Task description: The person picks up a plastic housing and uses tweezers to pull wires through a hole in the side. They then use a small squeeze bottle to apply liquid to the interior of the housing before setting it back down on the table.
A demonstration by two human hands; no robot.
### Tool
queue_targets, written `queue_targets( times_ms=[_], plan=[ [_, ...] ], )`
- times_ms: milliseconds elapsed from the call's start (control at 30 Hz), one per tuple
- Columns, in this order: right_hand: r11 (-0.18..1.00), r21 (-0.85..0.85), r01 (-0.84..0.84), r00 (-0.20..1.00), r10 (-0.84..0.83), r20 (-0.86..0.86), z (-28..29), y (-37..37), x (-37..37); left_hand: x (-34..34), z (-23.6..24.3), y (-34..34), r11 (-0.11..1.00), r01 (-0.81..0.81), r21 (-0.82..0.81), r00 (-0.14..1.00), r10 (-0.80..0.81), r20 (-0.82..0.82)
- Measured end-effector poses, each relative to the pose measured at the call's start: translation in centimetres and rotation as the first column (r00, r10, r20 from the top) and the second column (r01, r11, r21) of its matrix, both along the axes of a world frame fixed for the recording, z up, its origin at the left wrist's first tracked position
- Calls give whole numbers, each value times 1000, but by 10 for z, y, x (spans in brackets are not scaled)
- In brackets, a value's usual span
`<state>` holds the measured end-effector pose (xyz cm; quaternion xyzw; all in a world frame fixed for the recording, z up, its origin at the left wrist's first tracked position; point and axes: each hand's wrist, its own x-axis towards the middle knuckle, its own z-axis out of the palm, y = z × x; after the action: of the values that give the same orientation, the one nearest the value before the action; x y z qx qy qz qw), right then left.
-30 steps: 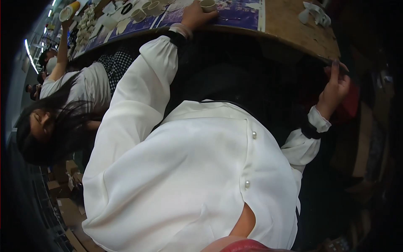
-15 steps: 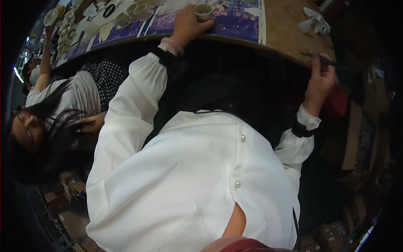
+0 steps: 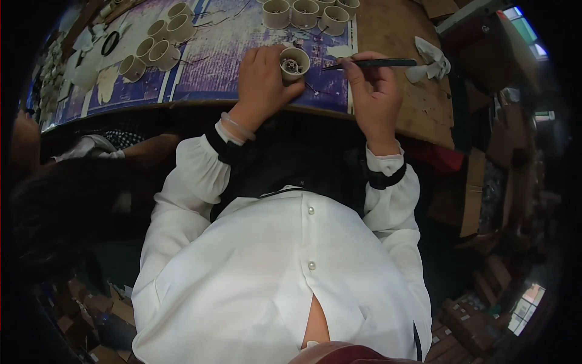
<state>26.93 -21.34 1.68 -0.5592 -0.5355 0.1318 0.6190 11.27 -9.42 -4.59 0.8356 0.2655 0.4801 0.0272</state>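
My left hand is wrapped round a small cream cup on the worn blue-and-white printed mat, near the table's front edge. Small metal bits show inside the cup. My right hand grips long black tweezers, their tips pointing left, just right of the cup at about rim height. Several similar cups with small parts inside stand behind. Another group of cups, with dark thin wires beside them, sits to the left.
Crumpled white material lies on the brown board at the right. A black ring and pale odds and ends are on the table's left. A co-worker's arm is below that side. Cardboard boxes fill the right.
My right hand has come up and leftward from beside the table edge to the cup with the tweezers. The view has shifted, showing more of the table and cups.
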Motion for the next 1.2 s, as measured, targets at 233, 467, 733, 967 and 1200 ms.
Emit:
queue_targets(
  times_ms=[233, 467, 733, 967, 1200],
  plan=[
    [999, -47, -19, 982, 28, 188, -17, 30, -10, -3, 1, 2, 986, 55, -158, 998, -58, -14],
    [990, -144, 0, 948, 46, 315, -26, 37, -13, -8, -4, 7, 972, 86, -218, 996, -88, -1],
    [994, -108, -3, 891, 52, 450, -22, 42, -11, -7, -2, 5, 976, 80, -204, 996, -84, -12],
    [996, -91, -12, 913, 48, 406, -22, 41, -11, -9, -1, 3, 971, 80, -227, 996, -89, -29],
    [996, -90, -9, 912, 45, 408, -23, 42, -11, -8, -2, 4, 976, 89, -200, 995, -94, -16]
  ],
)
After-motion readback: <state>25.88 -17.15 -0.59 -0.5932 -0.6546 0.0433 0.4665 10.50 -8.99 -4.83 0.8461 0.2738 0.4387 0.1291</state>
